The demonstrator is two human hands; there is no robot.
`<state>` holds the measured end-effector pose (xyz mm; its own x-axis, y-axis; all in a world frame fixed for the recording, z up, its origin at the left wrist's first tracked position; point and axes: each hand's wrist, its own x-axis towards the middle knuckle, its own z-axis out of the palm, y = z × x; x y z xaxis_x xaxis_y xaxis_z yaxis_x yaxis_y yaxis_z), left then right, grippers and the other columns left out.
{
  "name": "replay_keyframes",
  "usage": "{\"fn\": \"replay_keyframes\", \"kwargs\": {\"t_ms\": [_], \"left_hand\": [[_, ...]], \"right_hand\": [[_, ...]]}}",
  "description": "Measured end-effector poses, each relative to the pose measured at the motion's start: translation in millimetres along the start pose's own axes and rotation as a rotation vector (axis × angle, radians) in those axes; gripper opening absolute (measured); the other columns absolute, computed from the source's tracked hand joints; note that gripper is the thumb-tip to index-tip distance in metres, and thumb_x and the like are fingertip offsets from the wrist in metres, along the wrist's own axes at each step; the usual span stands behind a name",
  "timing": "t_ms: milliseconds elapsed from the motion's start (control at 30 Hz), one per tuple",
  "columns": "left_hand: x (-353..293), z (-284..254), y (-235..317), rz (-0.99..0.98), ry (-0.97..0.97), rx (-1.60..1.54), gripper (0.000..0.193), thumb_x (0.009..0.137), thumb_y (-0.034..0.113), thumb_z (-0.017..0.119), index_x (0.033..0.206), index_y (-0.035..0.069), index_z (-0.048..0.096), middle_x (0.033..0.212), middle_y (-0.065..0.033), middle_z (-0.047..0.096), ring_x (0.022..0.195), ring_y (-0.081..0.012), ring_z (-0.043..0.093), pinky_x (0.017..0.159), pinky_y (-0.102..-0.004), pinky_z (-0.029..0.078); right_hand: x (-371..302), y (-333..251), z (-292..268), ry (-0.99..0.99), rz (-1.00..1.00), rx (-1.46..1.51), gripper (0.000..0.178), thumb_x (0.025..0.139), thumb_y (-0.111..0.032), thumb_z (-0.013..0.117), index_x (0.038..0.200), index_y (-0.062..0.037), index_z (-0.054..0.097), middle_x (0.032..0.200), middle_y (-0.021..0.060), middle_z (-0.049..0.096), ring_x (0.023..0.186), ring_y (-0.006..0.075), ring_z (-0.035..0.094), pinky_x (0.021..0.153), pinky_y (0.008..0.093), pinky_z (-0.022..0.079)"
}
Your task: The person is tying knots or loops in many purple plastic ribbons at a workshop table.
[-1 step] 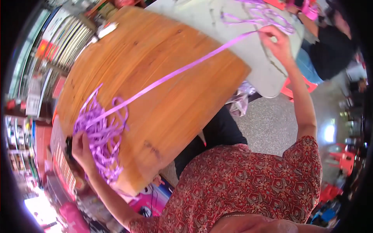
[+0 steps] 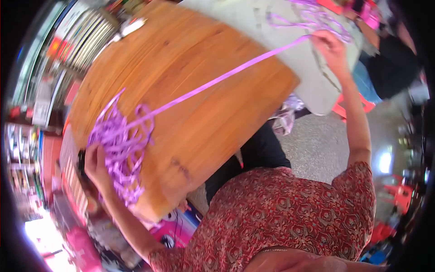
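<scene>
Little differs from the earlier frame: the person's right hand (image 2: 331, 47) still pinches the purple ribbon (image 2: 226, 75), stretched across the wooden worktop (image 2: 195, 131) from a tangled heap (image 2: 121, 144), though the gap between its fingers barely shows now. The left hand (image 2: 96, 164) is at the heap's edge; its grip cannot be told. Dark marks (image 2: 181, 168) on the worktop are unreadable

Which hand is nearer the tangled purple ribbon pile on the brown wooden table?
Left. The left hand is at the left edge of the pile; the right hand is far off, over the white table.
</scene>
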<state>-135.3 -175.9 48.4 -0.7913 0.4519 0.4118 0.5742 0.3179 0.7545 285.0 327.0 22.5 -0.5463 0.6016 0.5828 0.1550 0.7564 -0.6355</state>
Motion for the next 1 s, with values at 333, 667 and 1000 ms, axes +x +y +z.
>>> {"fn": "replay_keyframes", "kwargs": {"t_ms": [333,667,1000], "left_hand": [[-11.1,30.4,-1.3,-0.331,-0.026,-1.229,0.008,0.086,0.005,0.056,0.093,0.002,0.06,0.098,-0.0166,0.063,0.096,-0.031,0.061,0.091,-0.046,0.047],[-11.2,53.6,6.9,-0.173,-0.021,-1.626,0.01,0.091,0.008,0.051,0.097,0.002,0.055,0.095,-0.0106,0.06,0.095,-0.0262,0.056,0.095,-0.0449,0.043],[-37.3,82.6,59.2,-0.267,-0.129,-1.375,0.011,0.089,0.005,0.055,0.099,0.003,0.06,0.088,-0.0097,0.064,0.074,-0.0154,0.059,0.075,-0.0355,0.054]], "right_hand": [[27.2,43.1,7.4,0.277,0.644,1.558,0.04,0.087,0.003,0.042,0.127,0.0078,0.036,0.14,0.0239,0.032,0.13,0.0334,0.033,0.102,0.0495,0.032],[32.8,28.6,46.1,0.192,0.591,2.034,0.028,0.085,0.01,0.043,0.113,0.0082,0.041,0.095,0.0145,0.047,0.077,0.0199,0.046,0.075,0.0359,0.039],[32.9,-79.0,102.0,-0.187,0.368,1.343,0.032,0.089,-0.006,0.055,0.118,0.0069,0.049,0.088,0.0056,0.052,0.065,0.0078,0.035,0.061,0.0211,0.032]]}}
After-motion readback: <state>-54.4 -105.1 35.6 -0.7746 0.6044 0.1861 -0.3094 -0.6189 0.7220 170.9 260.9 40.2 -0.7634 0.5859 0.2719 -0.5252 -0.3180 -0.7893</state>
